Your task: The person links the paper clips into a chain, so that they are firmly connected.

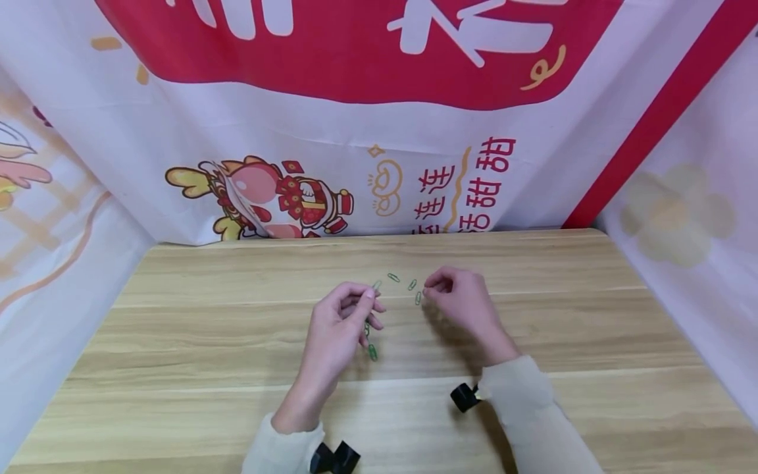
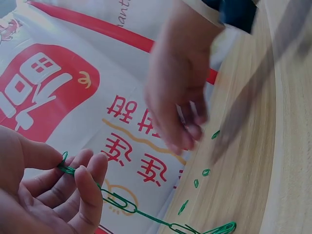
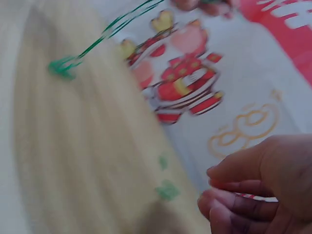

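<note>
My left hand point(image 1: 340, 322) pinches the top end of a chain of green paper clips point(image 2: 119, 202) between thumb and fingertips. From those fingers the chain hangs down, its lowest clips point(image 1: 372, 352) bunched close over the table. Several loose green paper clips point(image 1: 412, 284) lie scattered on the wood beyond the left hand. My right hand point(image 1: 464, 299) hovers beside them, fingers loosely bent and pointing toward the loose clip point(image 1: 418, 298) closest to it. Nothing shows between its thumb and fingers in the right wrist view, where the clips on the table are blurred.
The light wooden table point(image 1: 207, 355) extends around both hands. A white cloth backdrop point(image 1: 367, 125) with red print and a cartoon figure hangs behind its far edge, and printed cloth sides stand left and right. Black wrist cameras point(image 1: 464, 397) sit at both sleeves.
</note>
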Action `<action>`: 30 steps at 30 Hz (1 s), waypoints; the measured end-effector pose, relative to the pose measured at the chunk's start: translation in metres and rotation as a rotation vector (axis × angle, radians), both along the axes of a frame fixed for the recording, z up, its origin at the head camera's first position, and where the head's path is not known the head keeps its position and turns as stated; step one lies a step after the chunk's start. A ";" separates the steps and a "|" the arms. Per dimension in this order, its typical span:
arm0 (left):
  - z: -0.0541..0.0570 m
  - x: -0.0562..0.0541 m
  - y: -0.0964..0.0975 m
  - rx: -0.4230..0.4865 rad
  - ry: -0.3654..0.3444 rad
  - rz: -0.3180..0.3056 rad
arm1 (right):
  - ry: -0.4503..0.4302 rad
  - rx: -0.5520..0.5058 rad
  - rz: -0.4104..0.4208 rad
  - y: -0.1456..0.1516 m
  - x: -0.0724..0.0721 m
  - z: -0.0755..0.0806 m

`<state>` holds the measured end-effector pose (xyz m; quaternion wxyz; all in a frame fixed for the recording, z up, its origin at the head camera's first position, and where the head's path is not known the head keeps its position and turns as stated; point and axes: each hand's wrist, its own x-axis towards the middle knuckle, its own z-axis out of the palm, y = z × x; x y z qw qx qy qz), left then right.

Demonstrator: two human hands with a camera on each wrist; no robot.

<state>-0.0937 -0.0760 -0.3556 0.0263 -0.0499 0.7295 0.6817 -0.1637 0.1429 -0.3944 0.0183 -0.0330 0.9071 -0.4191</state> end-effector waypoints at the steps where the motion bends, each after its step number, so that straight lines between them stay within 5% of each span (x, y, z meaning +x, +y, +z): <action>1: 0.000 0.000 0.000 0.001 -0.001 0.002 | -0.020 0.031 -0.002 -0.001 -0.002 -0.005; 6: 0.000 0.001 -0.001 -0.001 -0.009 0.000 | -0.080 0.170 -0.045 -0.011 -0.007 -0.020; 14: 0.002 0.001 -0.002 -0.003 -0.013 -0.011 | -0.117 0.319 -0.076 -0.026 -0.014 -0.018; 24: -0.001 0.001 0.001 -0.009 -0.027 -0.035 | -0.157 0.274 -0.061 -0.020 -0.015 -0.021; 30: -0.001 0.002 0.002 -0.017 -0.017 -0.041 | -0.148 0.133 -0.071 -0.014 -0.011 -0.024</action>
